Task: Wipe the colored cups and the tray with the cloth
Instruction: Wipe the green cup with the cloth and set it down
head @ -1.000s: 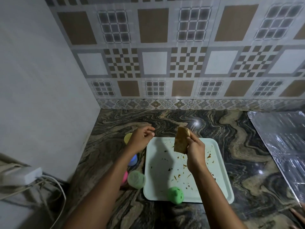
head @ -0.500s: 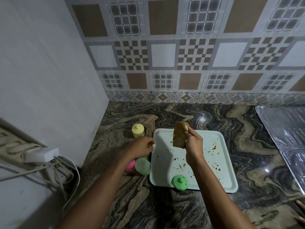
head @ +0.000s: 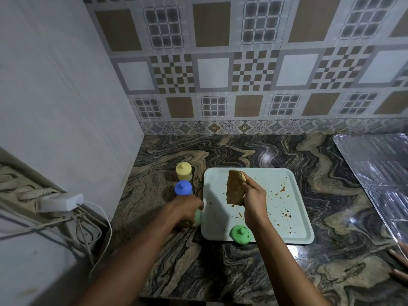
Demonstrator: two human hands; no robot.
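Right hand pinches the limp cloth by its upper edge, tray beneath it; left hand curls round a probably light, slippery cup.

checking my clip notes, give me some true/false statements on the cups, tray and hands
The right hand holds the cloth above the tray. True.
The yellow cup stands on the tray. False: it stands on the counter, left of it.
The green cup sits at the tray's near edge. True.
The tray is spotless. False: brown stains show on it.
The left hand is empty. False: it grips a pale green cup.
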